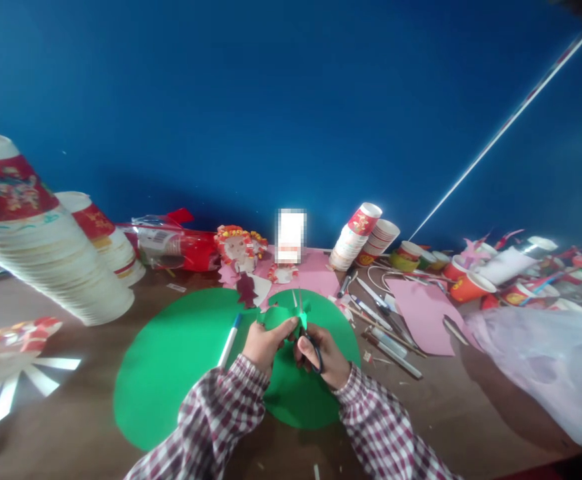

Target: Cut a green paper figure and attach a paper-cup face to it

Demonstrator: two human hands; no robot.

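Observation:
My left hand (265,343) pinches a small cut piece of green paper (275,316) between thumb and fingers. Wrapped round the dark handles of a pair of scissors (319,360), my right hand (331,357) is just beside it. The scissor blades point away from me and are at the green piece; whether they are closed on it I cannot tell. Below both hands lies a large green paper sheet (165,373) with rounded edges. A white marker with a blue cap (229,341) rests on that sheet, left of my left hand.
Tall stacks of paper cups (65,247) lean at the left, near a fringed cut cup (15,367). More stacked cups (355,233) stand by the blue wall. Pens and tools (385,333), pink paper (423,320) and a plastic bag (545,367) lie to the right.

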